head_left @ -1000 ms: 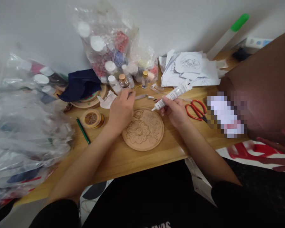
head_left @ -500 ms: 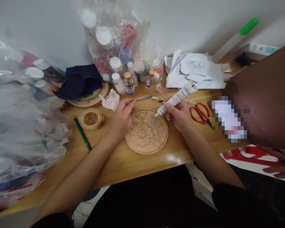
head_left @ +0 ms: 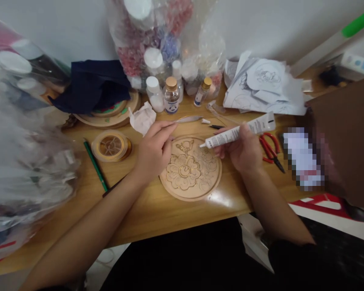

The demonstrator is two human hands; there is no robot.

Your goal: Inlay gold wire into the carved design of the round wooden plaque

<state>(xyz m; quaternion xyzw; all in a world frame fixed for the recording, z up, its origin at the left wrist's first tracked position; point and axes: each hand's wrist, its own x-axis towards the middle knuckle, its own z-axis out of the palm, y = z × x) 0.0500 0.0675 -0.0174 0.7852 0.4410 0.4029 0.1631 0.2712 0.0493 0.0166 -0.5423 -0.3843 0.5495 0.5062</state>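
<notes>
A round wooden board (head_left: 194,190) lies on the table. It bears a flower and vine design, partly outlined in gold wire, with other parts only drawn. My right hand (head_left: 245,151) is wrapped round a white squeeze tube (head_left: 227,137), its narrow nozzle pointing left over the board's upper part. Whether the nozzle touches the surface I cannot tell. At the board's upper left edge is my left hand (head_left: 156,147), fingers pinched together; what they hold, if anything, is hidden. Just beyond its fingertips lies a slim silver tool (head_left: 189,119), near a small white cap (head_left: 205,121).
A spool of gold wire (head_left: 111,146) and a green pencil (head_left: 96,165) lie left. Behind stand small bottles (head_left: 171,97), crumpled tissue (head_left: 143,118) and paper drawings (head_left: 265,83). Red-handled pliers (head_left: 270,147) and a phone (head_left: 303,157) lie right, beside another person's head.
My view has moved closer to the table. The tube has tilted flatter in my right hand, its nozzle still over the board. My left hand stays by the board's edge.
</notes>
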